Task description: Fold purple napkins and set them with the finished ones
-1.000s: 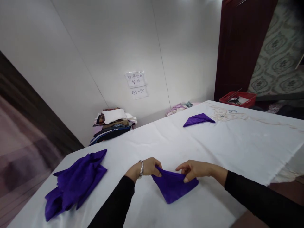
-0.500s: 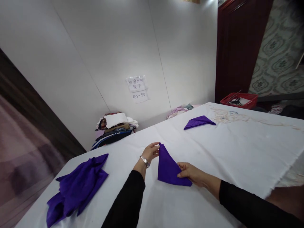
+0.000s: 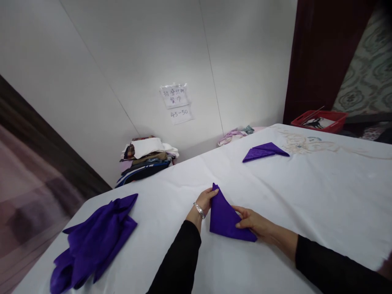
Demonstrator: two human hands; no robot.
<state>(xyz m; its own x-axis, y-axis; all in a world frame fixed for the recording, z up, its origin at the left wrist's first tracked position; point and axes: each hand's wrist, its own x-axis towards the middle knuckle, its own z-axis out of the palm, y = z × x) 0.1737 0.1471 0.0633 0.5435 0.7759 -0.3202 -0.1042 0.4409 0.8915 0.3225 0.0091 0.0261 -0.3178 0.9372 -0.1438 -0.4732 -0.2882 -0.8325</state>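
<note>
A purple cloth napkin, folded into a triangle, is held between my two hands over the white tablecloth. My left hand, with a silver bracelet at the wrist, pinches its upper left corner, thumb in front and the other fingers partly hidden behind. On the slanting right edge, my right hand grips the cloth between thumb and fingers. Farther back on the right lies another folded purple napkin. A loose, crumpled heap of purple cloth rests on the left side of the table.
A stack of folded clothes stands beyond the table's far edge, near a white wall bearing a handwritten paper sign. More crumpled fabric lies along that edge. At the far right is a red basket; a sheer curtain hangs left.
My left thumb has come down onto the front of the napkin's upper corner. Both hands and the napkin appear slightly farther right, while the camera view has shifted a little.
</note>
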